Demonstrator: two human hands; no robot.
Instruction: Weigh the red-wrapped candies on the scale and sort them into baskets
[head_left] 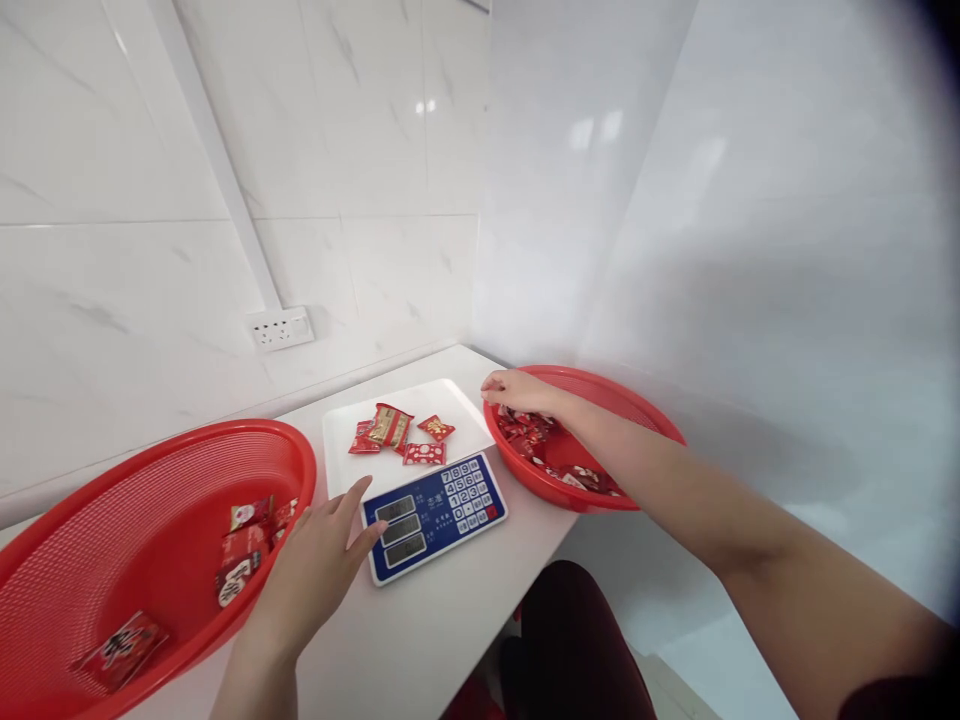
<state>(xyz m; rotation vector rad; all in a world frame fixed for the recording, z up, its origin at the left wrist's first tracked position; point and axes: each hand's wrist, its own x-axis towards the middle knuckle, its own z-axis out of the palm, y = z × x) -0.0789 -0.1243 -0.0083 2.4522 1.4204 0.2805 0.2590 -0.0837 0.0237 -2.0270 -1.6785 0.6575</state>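
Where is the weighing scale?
In the head view, the scale sits between the left red basket and the right red basket, by the left hand.

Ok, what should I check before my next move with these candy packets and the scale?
1. Right hand inside the right-side round red plastic mesh basket, over its red wrapped candy packets: ok.
2. Right hand's grip on a packet: cannot tell, underside hidden.
3. Bare room on the white weighing tray beside its red packets: ok.
4. Left hand off the blue-panelled electronic scale: cannot tell, open at its corner.
5. Scale displays readable: cannot tell, too small.
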